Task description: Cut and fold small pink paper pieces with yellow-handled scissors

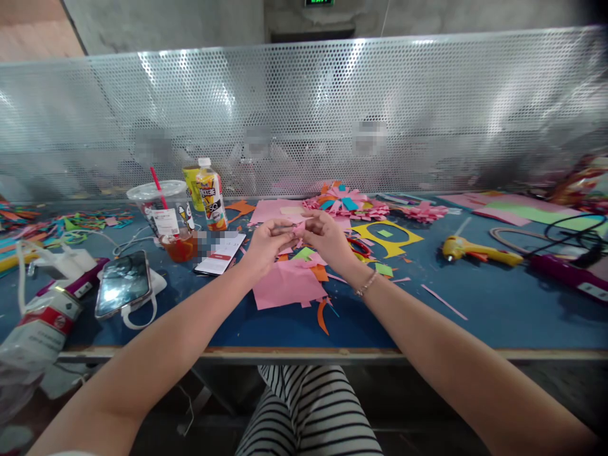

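Note:
Over the middle of the blue table, my left hand (269, 246) and my right hand (327, 239) meet with bent fingers around a small piece of pink paper (299, 230). Both sets of fingertips pinch it, and they partly hide its shape. Below my hands lies a pink paper sheet (287, 288), with green and orange scraps beside it. Red-and-yellow scissor handles (360, 248) show just right of my right hand. Behind it sits a pile of pink fringed paper flowers (346, 201) with blue and orange strips.
A yellow glue gun (479, 251) and cables lie to the right. On the left are a plastic cup with straw (166, 218), a bottle (211, 196), a lit phone (221, 253) and another phone (124, 283). A perforated metal panel (304, 114) stands behind the table.

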### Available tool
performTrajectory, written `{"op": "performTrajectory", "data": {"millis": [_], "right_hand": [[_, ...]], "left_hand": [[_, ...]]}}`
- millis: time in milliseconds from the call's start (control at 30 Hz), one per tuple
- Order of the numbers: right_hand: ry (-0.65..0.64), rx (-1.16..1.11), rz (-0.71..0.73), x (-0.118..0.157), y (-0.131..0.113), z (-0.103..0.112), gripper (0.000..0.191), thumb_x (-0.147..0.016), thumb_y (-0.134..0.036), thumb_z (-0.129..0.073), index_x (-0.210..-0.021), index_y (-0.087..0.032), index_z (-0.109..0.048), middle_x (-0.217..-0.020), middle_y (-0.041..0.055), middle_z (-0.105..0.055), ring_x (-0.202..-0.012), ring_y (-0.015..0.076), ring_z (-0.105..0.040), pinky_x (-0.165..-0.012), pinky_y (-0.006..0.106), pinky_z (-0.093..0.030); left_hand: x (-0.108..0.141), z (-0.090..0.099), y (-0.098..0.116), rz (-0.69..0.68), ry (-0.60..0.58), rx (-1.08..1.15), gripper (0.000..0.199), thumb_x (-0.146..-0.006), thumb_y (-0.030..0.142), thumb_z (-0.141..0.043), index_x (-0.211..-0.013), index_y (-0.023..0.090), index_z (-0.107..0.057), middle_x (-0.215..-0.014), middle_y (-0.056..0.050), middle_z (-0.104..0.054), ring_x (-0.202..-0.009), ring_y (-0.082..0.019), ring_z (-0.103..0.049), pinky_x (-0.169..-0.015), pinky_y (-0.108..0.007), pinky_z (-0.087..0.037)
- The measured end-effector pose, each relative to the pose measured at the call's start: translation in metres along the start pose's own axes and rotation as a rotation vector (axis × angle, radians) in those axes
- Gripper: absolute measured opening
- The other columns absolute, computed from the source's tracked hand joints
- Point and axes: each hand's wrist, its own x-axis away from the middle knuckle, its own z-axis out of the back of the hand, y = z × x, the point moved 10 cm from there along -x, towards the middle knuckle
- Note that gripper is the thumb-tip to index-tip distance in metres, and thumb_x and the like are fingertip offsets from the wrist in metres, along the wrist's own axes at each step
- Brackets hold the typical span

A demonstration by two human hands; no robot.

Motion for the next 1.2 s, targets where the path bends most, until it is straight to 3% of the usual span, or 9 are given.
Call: {"op": "performTrajectory", "data": {"millis": [167,500,700,833,967,1067,1200], "right_hand": [[0.023,-0.017,-0.05,0.001,0.002,0.003,0.025,-0.065,-0.025,-0.065,-0.086,-0.018,-0.055,-0.072,0.0008,-0.059,-0.066,0.0121,-0.056,-0.061,0.027,-0.048],[0.056,-0.091,-0.146,0.0,0.014,0.007,0.021,-0.057,-0.025,-0.073,-0.07,-0.017,-0.059,-0.062,-0.0011,-0.06,-0.056,0.0094,-0.055,-0.053,0.022,-0.045],[-0.031,-0.174,-0.217,-0.002,0.029,-0.001,0.022,-0.066,-0.037,-0.066,-0.075,-0.018,-0.063,-0.067,0.0007,-0.063,-0.062,0.0114,-0.059,-0.061,0.026,-0.05],[-0.102,-0.15,-0.176,-0.001,0.023,-0.008,0.031,-0.057,-0.027,-0.073,-0.086,-0.019,-0.063,-0.084,0.0024,-0.067,-0.076,0.0139,-0.062,-0.07,0.028,-0.051],[-0.058,-0.114,-0.179,-0.001,0.025,-0.005,0.026,-0.059,-0.026,-0.072,-0.081,-0.018,-0.061,-0.075,0.0014,-0.066,-0.069,0.0126,-0.061,-0.066,0.027,-0.05],[-0.045,-0.109,-0.17,-0.002,0.025,-0.004,0.026,-0.058,-0.027,-0.072,-0.08,-0.018,-0.06,-0.071,0.0004,-0.064,-0.064,0.0116,-0.059,-0.061,0.026,-0.049],[-0.046,-0.093,-0.143,-0.002,0.02,-0.004,0.025,-0.06,-0.027,-0.07,-0.081,-0.017,-0.058,-0.068,-0.0008,-0.061,-0.062,0.0108,-0.058,-0.059,0.025,-0.047]], "left_hand": [[0.001,-0.004,0.005,-0.063,-0.046,-0.102,0.024,-0.062,0.01,-0.067,-0.082,0.012,-0.054,-0.072,-0.003,-0.066,-0.071,-0.014,-0.065,-0.08,-0.036,-0.05],[-0.001,-0.004,0.009,-0.09,-0.044,-0.314,0.032,-0.056,0.009,-0.07,-0.084,0.013,-0.054,-0.072,-0.003,-0.066,-0.068,-0.014,-0.064,-0.072,-0.032,-0.051],[-0.005,0.01,-0.002,0.022,0.021,-0.188,0.035,-0.056,0.003,-0.069,-0.085,0.013,-0.052,-0.069,-0.002,-0.065,-0.065,-0.014,-0.064,-0.074,-0.035,-0.052],[-0.006,0.015,-0.006,0.088,0.076,-0.093,0.028,-0.058,-0.004,-0.064,-0.079,0.011,-0.052,-0.067,-0.001,-0.063,-0.065,-0.012,-0.064,-0.076,-0.034,-0.052],[-0.004,0.013,-0.007,0.119,0.09,-0.1,0.024,-0.059,-0.006,-0.061,-0.073,0.011,-0.051,-0.063,-0.001,-0.062,-0.061,-0.012,-0.063,-0.076,-0.035,-0.053],[-0.004,0.01,-0.004,0.094,0.067,-0.145,0.021,-0.06,0.0,-0.064,-0.072,0.012,-0.051,-0.063,-0.001,-0.062,-0.062,-0.012,-0.063,-0.074,-0.034,-0.052],[-0.006,0.008,0.008,-0.046,0.028,-0.358,0.021,-0.058,0.011,-0.07,-0.071,0.012,-0.054,-0.064,-0.001,-0.062,-0.062,-0.011,-0.061,-0.07,-0.03,-0.051]]}}
